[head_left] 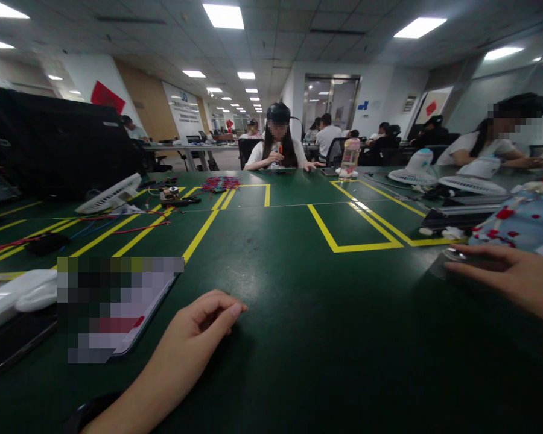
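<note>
My right hand (516,278) is at the right, its thumb and fingertips closed on a small grey cylinder with a shiny metal top (440,264). That cylinder stands on the green table (298,313); its exact kind is not clear. My left hand (206,325) rests on the tabletop left of the middle, thumb and fingers drawn together in a loose curl. Nothing shows between them. Left of this hand lies a flat tablet-like device (138,322), mostly blurred out by blocks.
Yellow tape (366,248) marks the table. A white object (20,295) and a dark phone-like slab (18,343) lie left. Farther off are tangled wires (219,184), a bottle (350,158) and white fans (414,172). A blue patterned bag (520,217) stands right. A person (278,144) sits opposite.
</note>
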Demonstrator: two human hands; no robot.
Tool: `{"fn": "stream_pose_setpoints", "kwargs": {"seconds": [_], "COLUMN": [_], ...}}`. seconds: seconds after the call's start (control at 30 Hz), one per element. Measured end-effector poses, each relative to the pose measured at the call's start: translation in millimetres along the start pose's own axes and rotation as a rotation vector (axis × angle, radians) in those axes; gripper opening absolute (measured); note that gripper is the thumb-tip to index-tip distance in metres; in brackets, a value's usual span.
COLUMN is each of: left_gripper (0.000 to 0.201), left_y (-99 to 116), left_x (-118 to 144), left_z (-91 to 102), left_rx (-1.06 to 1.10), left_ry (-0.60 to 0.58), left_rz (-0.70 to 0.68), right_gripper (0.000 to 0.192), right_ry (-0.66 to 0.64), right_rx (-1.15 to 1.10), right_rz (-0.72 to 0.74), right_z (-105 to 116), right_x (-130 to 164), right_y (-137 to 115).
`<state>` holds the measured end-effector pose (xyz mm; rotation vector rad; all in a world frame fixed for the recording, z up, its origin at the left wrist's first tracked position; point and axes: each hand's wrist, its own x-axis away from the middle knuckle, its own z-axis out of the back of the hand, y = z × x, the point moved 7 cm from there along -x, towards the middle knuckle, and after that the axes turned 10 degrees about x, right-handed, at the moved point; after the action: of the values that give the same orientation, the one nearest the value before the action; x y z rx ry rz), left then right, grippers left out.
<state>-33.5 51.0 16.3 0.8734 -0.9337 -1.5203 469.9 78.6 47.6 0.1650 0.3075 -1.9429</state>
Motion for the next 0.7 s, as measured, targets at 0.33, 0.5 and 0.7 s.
{"fn": "stream_pose_setpoints", "kwargs": {"seconds": [0.33, 0.5, 0.7], "left_gripper": [0.023, 0.025, 0.024], "left_y": [1, -5, -4], "left_x": [-1, -2, -4], "left_z": [-1.1, -3.8, -6.4], "left_rx": [-0.025, -0.045, -0.055], "left_ry": [-0.011, -0.02, -0.023], "left_rz": [-0.025, -0.026, -0.027], "right_gripper": [0.059, 0.06, 0.045], "right_ry": [0.049, 0.184, -0.091], "right_rx": [-0.138, -0.283, -0.731], "right_rz": [0.057, 0.058, 0.668], "right_z": [-29, -26, -20], "right_x": [9, 16, 99], "right_y": [-10, -22, -168]}}
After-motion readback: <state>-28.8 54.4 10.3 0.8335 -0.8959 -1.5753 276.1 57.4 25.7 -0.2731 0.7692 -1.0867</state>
